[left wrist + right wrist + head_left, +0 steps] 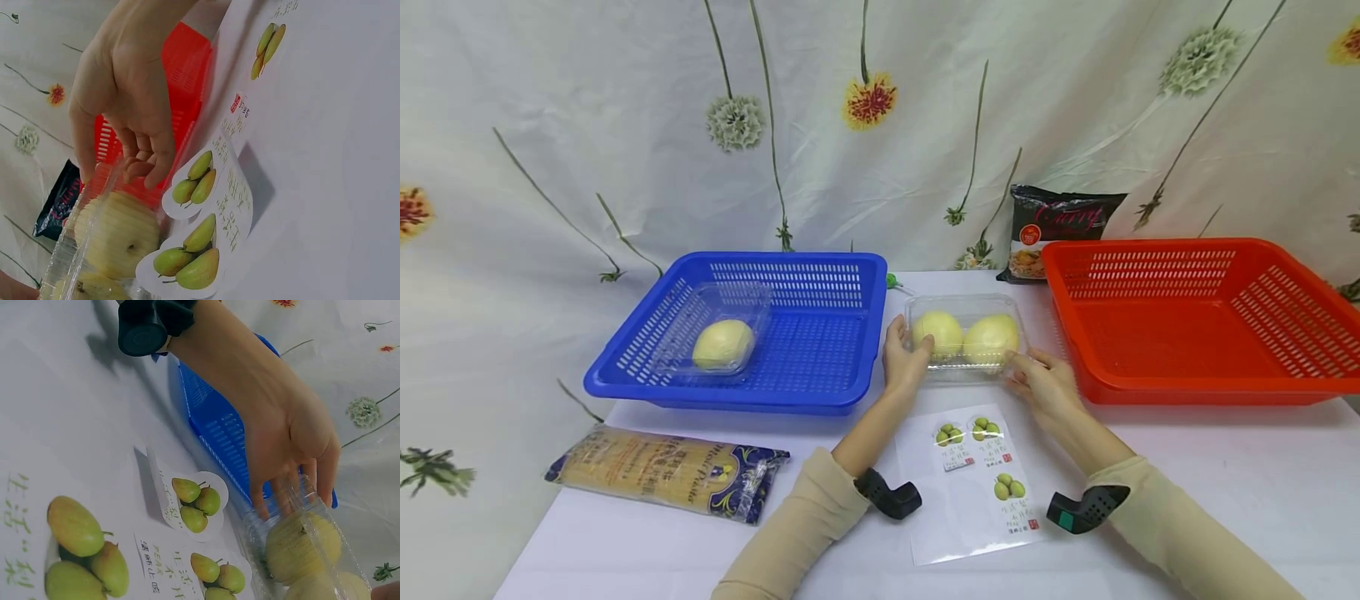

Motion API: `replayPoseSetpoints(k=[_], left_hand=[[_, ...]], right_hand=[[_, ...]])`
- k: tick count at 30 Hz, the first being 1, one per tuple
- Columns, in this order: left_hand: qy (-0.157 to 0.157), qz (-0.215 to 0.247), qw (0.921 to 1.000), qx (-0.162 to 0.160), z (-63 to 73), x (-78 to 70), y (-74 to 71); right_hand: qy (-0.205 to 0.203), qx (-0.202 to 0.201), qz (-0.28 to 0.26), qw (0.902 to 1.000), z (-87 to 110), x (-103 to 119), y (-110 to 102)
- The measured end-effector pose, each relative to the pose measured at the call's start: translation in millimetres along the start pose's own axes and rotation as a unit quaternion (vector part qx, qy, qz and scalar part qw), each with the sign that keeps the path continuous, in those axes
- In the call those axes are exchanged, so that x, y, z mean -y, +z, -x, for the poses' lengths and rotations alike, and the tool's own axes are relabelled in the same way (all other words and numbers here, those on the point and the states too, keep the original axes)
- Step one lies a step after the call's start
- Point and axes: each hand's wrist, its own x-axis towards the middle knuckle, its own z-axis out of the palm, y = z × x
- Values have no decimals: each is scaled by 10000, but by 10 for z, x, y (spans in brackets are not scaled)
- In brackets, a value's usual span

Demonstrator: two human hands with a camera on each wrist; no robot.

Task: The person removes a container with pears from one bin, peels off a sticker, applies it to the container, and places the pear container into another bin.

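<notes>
"Steadying the clear box (967,337) was the step?"
"So I judged; it lay between my left hand (906,357) and right hand (1047,382), fingers gripping its ends. Next move, I thought, needed even pressure."

Head view: red bskt (1217,384) is cut off at rt edge, hides pt of black pkt (1058,227); sticker sheet's (943,517) sm. print's too tiny for me. L wrist view's bottom crops clear box (962,367).
</notes>
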Motion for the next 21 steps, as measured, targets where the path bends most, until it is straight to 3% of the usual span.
replayPoseSetpoints(k=[10,14,17,21], left_hand=[[492,-884,9935,522,76,32,-121],[455,-1119,9907,629,201,20,-182],[424,-1288,9886,651,288,21,-249],[549,-1769,9777,985,378,36,-388]], right_hand=[[-50,408,864,9954,23,8,-128],[2,493,1000,9938,44,-3,-189],[104,336,1036,9940,67,-31,-220],[61,284,1534,9877,94,-77,-253]])
